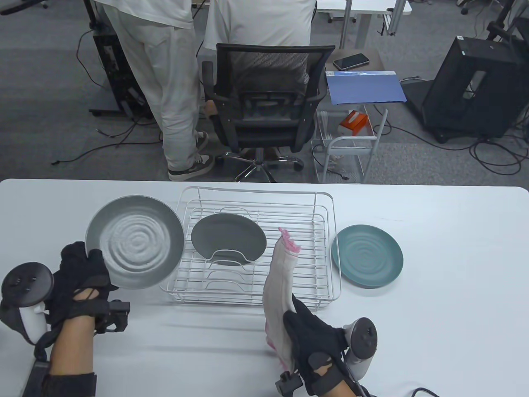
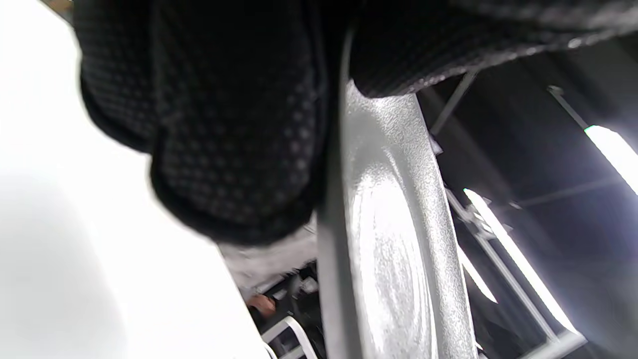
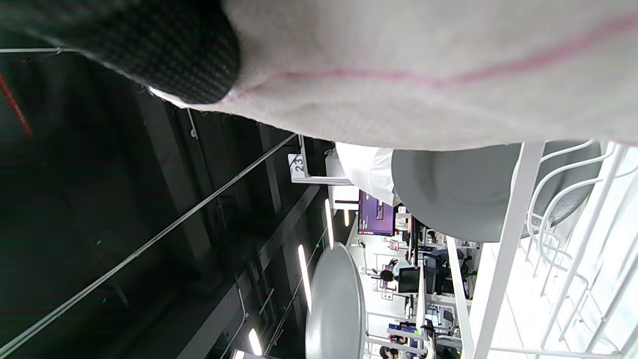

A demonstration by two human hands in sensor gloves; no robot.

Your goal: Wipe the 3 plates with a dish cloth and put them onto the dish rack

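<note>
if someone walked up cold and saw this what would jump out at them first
Probably the big grey plate held tilted above the table by the left hand, just left of the white dish rack. Next, the white cloth with pink trim standing tall in the right hand in front of the rack. A smaller grey plate stands in the rack, and a teal plate lies flat to its right.

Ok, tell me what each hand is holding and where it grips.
Left hand grips the large grey plate by its near-left rim. Right hand grips the dish cloth near its lower end.
</note>
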